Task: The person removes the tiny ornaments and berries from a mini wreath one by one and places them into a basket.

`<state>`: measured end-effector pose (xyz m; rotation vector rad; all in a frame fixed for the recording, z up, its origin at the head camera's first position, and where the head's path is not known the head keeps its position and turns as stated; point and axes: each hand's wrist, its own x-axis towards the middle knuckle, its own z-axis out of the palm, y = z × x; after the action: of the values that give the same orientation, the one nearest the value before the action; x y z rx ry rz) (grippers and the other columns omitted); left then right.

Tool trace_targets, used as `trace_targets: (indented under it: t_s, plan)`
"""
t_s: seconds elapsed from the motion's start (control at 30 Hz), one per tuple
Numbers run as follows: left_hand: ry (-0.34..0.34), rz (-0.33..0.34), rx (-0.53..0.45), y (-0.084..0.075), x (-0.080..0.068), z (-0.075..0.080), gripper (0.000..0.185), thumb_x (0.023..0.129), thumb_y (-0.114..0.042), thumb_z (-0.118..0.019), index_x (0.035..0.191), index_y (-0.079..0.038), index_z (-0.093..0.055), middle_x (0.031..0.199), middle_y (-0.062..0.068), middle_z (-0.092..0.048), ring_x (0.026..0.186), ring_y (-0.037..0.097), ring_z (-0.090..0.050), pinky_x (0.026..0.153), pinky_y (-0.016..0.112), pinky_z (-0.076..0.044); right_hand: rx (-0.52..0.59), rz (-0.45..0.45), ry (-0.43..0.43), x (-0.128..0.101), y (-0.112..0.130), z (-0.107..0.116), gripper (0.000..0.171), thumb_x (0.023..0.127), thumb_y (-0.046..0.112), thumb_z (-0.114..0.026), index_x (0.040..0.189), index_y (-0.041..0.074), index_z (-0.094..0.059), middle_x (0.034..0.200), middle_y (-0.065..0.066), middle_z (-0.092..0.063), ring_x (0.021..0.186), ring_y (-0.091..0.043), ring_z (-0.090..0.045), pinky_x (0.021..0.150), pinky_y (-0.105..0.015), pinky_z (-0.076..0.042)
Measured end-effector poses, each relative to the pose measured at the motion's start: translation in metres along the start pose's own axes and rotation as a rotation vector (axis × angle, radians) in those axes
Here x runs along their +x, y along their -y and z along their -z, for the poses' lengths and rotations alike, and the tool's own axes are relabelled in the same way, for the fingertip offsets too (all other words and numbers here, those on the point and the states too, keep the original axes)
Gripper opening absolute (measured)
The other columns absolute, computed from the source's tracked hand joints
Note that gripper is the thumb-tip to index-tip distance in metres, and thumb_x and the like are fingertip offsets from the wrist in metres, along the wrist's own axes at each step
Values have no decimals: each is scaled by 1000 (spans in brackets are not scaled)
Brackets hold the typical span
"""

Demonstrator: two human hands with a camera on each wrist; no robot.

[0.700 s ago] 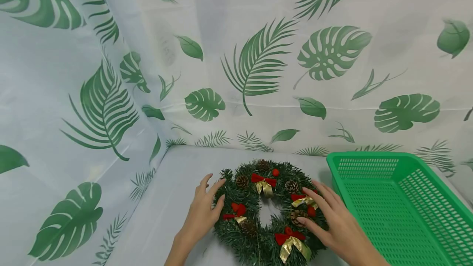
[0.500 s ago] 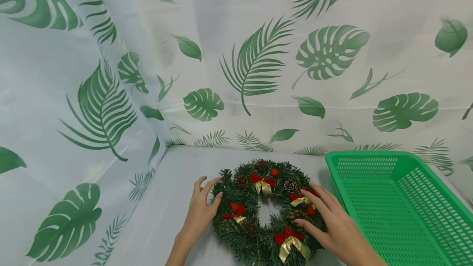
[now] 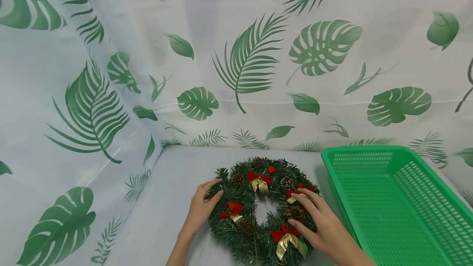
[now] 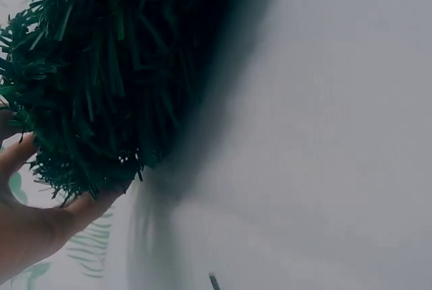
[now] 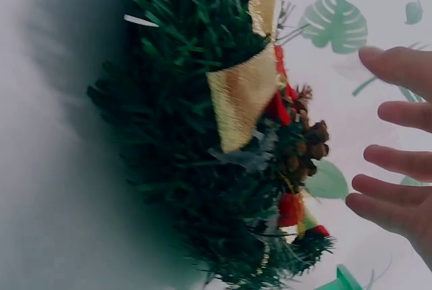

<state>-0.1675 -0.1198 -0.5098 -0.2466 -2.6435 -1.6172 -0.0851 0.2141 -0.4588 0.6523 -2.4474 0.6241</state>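
Note:
A green wreath lies flat on the white surface, trimmed with red bows that have gold tails, several pine cones and red balls. My left hand grips its left outer edge; in the left wrist view the hand has thumb and fingers on either side of the dark greenery. Over the right side of the ring hovers my right hand, fingers spread. The right wrist view shows that hand with fingers apart, beside a gold ribbon tail.
A green plastic basket with mesh sides stands close at the right of the wreath. White cloth with green leaf prints rises behind and along the left side of the white table surface.
My left hand has come in against the wreath's left edge, its fingers bending round it. The right hand stays spread over the right side. The head view has shifted slightly.

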Motion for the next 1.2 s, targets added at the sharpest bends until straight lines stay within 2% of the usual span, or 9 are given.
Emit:
trace_targets:
  t_s: [0.27, 0.37, 0.5, 0.63, 0.83, 1.0, 1.2]
  plan:
    - [3, 39, -53, 2, 8, -6, 37, 101, -34, -68, 136, -21, -67, 152, 13, -54, 145, 40, -44, 111, 63, -41, -14, 21, -4, -5, -4, -7, 76, 63, 8, -96, 132, 8, -64, 131, -13, -62, 109, -29, -65, 75, -43, -58]
    - [23, 52, -98, 2, 10, -6, 35, 100, -30, -69, 134, -21, -68, 152, 14, -54, 139, 40, -51, 108, 62, -44, -18, 18, -6, -7, -5, -7, 74, 62, 6, -96, 130, 7, -65, 128, -11, -64, 106, -27, -65, 75, -41, -58]
    - [59, 61, -164, 2, 13, -3, 35, 98, -28, -72, 132, -20, -69, 149, 12, -57, 126, 34, -62, 97, 51, -54, -30, 9, 4, -11, -7, -7, 72, 62, 7, -96, 128, 9, -67, 125, -9, -65, 105, -25, -65, 75, -39, -58]
    - [93, 61, -189, 3, 17, -3, 35, 97, -31, -73, 130, -20, -70, 144, 9, -61, 125, 32, -63, 92, 43, -54, -44, -15, 22, -15, -9, -5, 69, 62, 9, -97, 125, 11, -69, 123, -6, -66, 103, -25, -66, 75, -38, -59]
    - [124, 118, -224, 5, 21, -1, 35, 95, -35, -75, 127, -21, -71, 146, 7, -59, 136, 36, -54, 100, 51, -52, -37, -66, 75, -16, -10, -3, 61, 68, 14, -95, 123, 13, -70, 120, 0, -66, 102, -21, -66, 76, -37, -58]
    - [127, 134, -237, 4, 19, 4, 35, 96, -33, -74, 128, -18, -70, 148, 11, -56, 133, 38, -57, 100, 52, -52, -25, -83, 76, -16, -7, -7, 59, 68, 12, -95, 123, 14, -70, 120, -1, -68, 102, -22, -67, 75, -36, -59]
    - [112, 149, -214, 4, 15, 9, 33, 96, -32, -75, 126, -18, -70, 148, 10, -57, 129, 38, -60, 99, 51, -53, 5, -39, 52, -16, -7, -13, 58, 68, 7, -94, 121, 10, -70, 117, -4, -69, 98, -22, -67, 73, -33, -59]
